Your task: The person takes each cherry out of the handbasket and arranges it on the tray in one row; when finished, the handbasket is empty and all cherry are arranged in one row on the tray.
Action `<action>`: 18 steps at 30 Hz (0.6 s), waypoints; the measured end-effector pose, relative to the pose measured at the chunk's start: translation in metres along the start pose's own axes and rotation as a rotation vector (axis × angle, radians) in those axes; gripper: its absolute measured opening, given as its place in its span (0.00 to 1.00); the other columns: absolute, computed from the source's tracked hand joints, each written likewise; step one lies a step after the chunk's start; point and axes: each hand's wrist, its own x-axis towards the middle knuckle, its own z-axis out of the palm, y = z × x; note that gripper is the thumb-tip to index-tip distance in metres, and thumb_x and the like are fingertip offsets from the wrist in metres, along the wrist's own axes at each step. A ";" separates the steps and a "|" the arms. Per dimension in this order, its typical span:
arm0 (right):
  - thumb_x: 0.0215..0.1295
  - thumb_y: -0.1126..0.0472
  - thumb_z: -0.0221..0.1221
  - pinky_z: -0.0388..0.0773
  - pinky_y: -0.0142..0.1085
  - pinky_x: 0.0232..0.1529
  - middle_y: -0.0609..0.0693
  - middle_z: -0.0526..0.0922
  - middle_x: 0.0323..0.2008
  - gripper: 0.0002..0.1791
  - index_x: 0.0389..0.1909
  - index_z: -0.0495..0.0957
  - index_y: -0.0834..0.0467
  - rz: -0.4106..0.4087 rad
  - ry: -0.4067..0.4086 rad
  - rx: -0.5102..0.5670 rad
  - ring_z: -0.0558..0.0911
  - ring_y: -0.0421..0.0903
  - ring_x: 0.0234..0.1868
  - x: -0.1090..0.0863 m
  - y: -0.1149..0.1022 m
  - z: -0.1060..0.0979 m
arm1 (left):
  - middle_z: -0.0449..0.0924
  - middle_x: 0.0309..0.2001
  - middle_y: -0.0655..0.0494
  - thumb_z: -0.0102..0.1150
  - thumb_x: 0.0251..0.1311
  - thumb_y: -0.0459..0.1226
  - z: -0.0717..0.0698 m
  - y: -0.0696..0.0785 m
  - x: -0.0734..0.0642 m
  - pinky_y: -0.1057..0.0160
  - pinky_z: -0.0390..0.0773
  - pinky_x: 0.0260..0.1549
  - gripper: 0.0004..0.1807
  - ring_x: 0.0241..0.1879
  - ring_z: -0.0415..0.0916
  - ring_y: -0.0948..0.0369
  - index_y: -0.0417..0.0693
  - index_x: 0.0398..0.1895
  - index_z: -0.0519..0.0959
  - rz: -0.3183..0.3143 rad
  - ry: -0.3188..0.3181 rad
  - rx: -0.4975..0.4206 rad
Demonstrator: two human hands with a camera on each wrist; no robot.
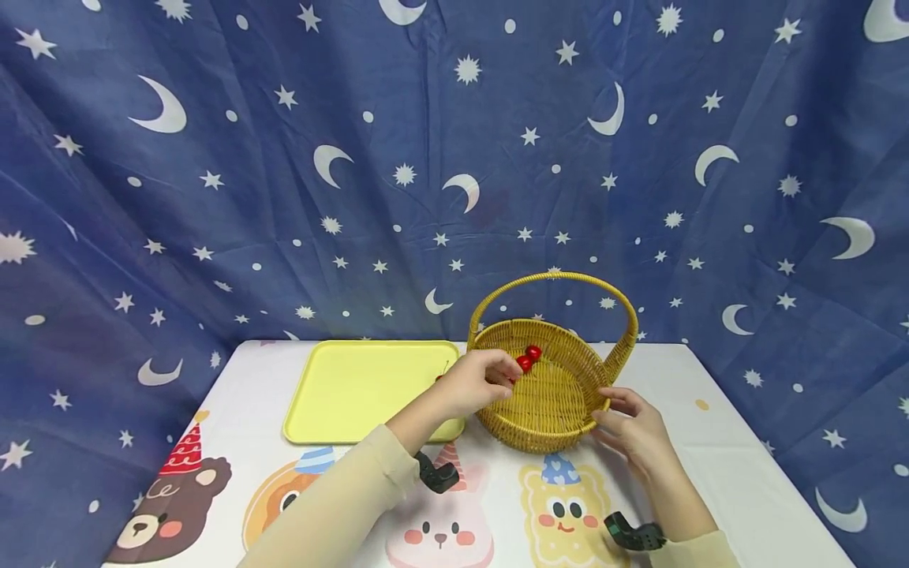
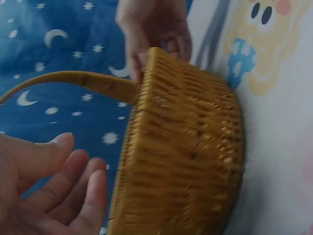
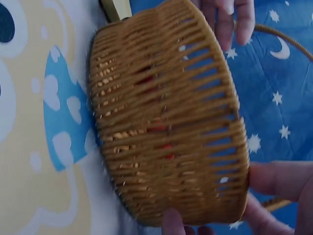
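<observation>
A round wicker basket [image 1: 540,438] with a tall arched handle [image 1: 554,276] stands on the table, its mouth tipped toward me. Small shiny red fruits [image 1: 525,363] lie inside, partly behind my left hand [image 1: 477,383]. That hand hovers over the basket's left rim, fingers loosely bent with nothing between them; the left wrist view shows a gap between thumb and fingertips. My right hand [image 1: 635,430] grips the basket's right side, with the thumb [image 3: 274,178] at the rim and a fingertip [image 3: 172,223] against the outer wall. Red also shows through the weave in the right wrist view.
A yellow tray [image 1: 369,394] lies left of the basket; a bit of red with a thin dark stem [image 1: 447,368] shows at its right side beside my left hand. The white tablecloth [image 1: 682,442] carries cartoon figures. A blue curtain [image 1: 398,197] with moons and stars hangs behind.
</observation>
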 end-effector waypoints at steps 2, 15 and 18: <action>0.71 0.70 0.65 0.89 0.39 0.53 0.57 0.69 0.61 0.24 0.65 0.78 0.55 -0.005 -0.024 0.030 0.86 0.40 0.47 0.002 0.001 -0.003 | 0.88 0.52 0.52 0.71 0.65 0.26 0.009 -0.002 0.010 0.62 0.85 0.53 0.16 0.51 0.84 0.58 0.50 0.53 0.86 -0.023 -0.018 0.029; 0.71 0.71 0.64 0.89 0.39 0.54 0.56 0.66 0.59 0.24 0.65 0.78 0.56 -0.016 -0.084 0.092 0.83 0.42 0.50 0.009 0.005 -0.010 | 0.85 0.63 0.44 0.63 0.65 0.22 0.018 -0.014 0.059 0.54 0.82 0.62 0.24 0.65 0.81 0.47 0.43 0.64 0.83 -0.107 -0.120 0.329; 0.71 0.71 0.64 0.89 0.40 0.54 0.57 0.66 0.60 0.24 0.66 0.77 0.57 -0.012 -0.080 0.085 0.84 0.44 0.51 0.009 0.006 -0.010 | 0.87 0.61 0.49 0.60 0.65 0.23 0.025 -0.014 0.064 0.61 0.82 0.57 0.24 0.64 0.82 0.53 0.47 0.63 0.85 -0.142 -0.132 0.480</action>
